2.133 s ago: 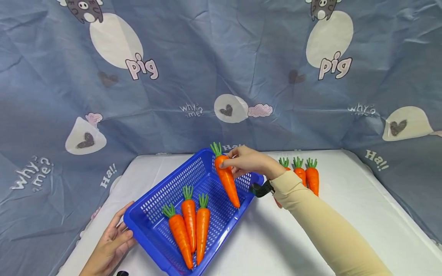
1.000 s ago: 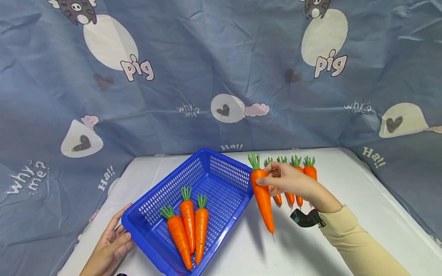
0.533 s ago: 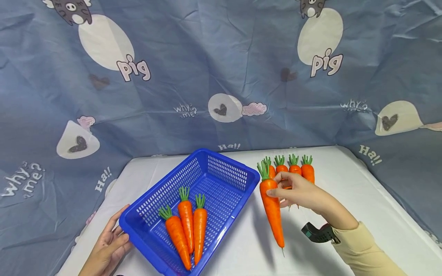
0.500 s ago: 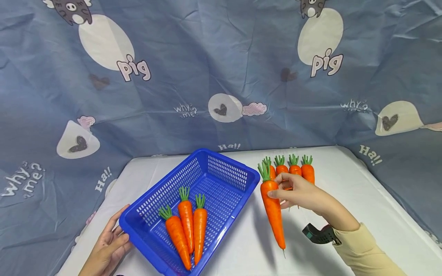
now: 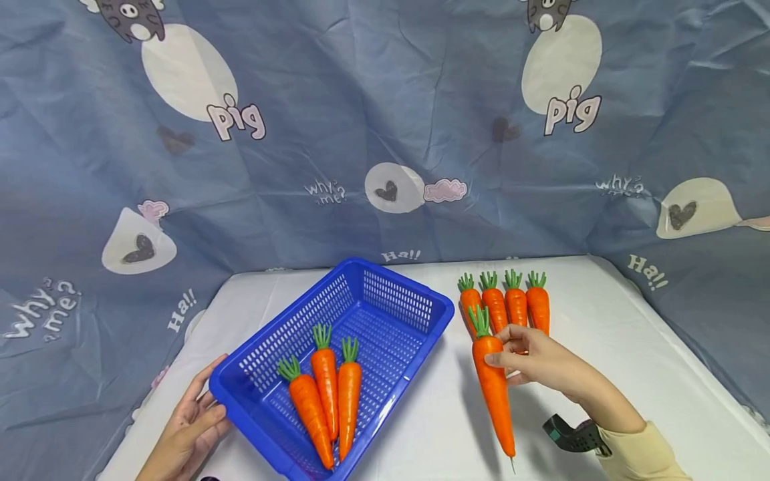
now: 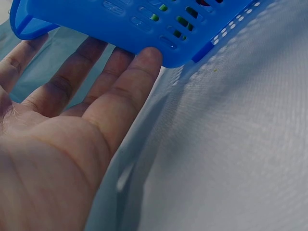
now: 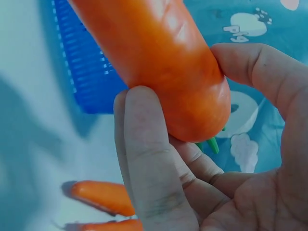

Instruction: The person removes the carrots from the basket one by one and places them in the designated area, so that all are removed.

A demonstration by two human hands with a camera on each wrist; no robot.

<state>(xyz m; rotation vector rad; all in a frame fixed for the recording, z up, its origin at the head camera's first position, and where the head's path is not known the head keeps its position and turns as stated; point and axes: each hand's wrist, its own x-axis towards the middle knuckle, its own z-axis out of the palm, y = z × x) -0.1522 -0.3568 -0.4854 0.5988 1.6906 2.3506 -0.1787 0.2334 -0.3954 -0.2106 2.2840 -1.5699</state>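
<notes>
My right hand (image 5: 541,361) pinches a carrot (image 5: 494,394) with green stalks just below its top, above the table right of the basket. The right wrist view shows the thumb and fingers on either side of that carrot (image 7: 163,62). At the left, my left hand (image 5: 191,424) touches the near-left corner of a blue plastic basket (image 5: 265,344), fingers extended. Its fingertips (image 6: 148,58) lie right along the basket wall (image 6: 134,19) in the left wrist view. Inside the basket lie three carrots (image 5: 350,407), stalks pointing away from me.
Behind my right hand, several carrots (image 5: 537,304) lie side by side on the white table (image 5: 625,334), partly hidden by the held carrot and the hand. A blue printed cloth (image 5: 337,133) hangs behind the table. My right wrist wears a black band (image 5: 574,434).
My right hand has carried the carrot from over the basket's far end to the right and towards me, beside the carrot row. The left hand stays at the basket corner.
</notes>
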